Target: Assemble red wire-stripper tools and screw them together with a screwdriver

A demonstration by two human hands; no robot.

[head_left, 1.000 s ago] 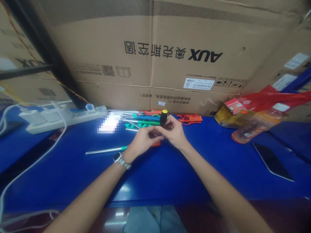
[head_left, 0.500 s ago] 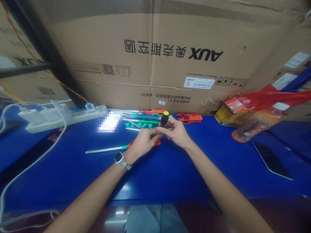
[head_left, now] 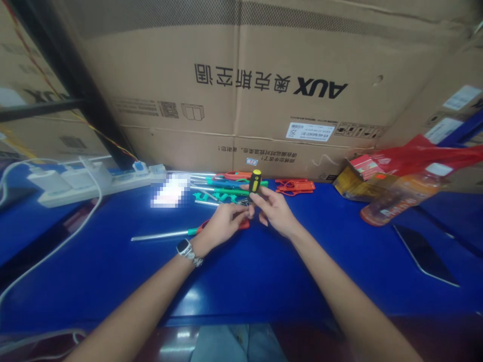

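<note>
My right hand (head_left: pixel 276 208) grips a screwdriver (head_left: pixel 255 182) with a black and yellow handle, held upright with the handle's end on top. Close beside its lower end, the fingers of my left hand (head_left: pixel 225 221) are pinched together. Whatever they hold is too small to make out. Under my left hand lies a long-nosed lighter (head_left: pixel 162 235) with a silver tube, a green collar and a red handle. Just behind both hands are small green plastic pieces (head_left: pixel 215 196) and more long lighters (head_left: pixel 230 184). Red plastic handle parts (head_left: pixel 295 186) rest behind my right hand.
A big cardboard box (head_left: pixel 169 136) stands along the back of the blue table (head_left: pixel 264 281). At left is a white power strip (head_left: pixel 101 183) with plugs and cables. To the right are a drink bottle (head_left: pixel 403 196), a small carton (head_left: pixel 349 183), a red bag (head_left: pixel 411 153) and a phone (head_left: pixel 426 255).
My right hand's fingers have loosened and shifted around the screwdriver, whose handle has turned to show a yellow patch. My left hand stays nearly in place.
</note>
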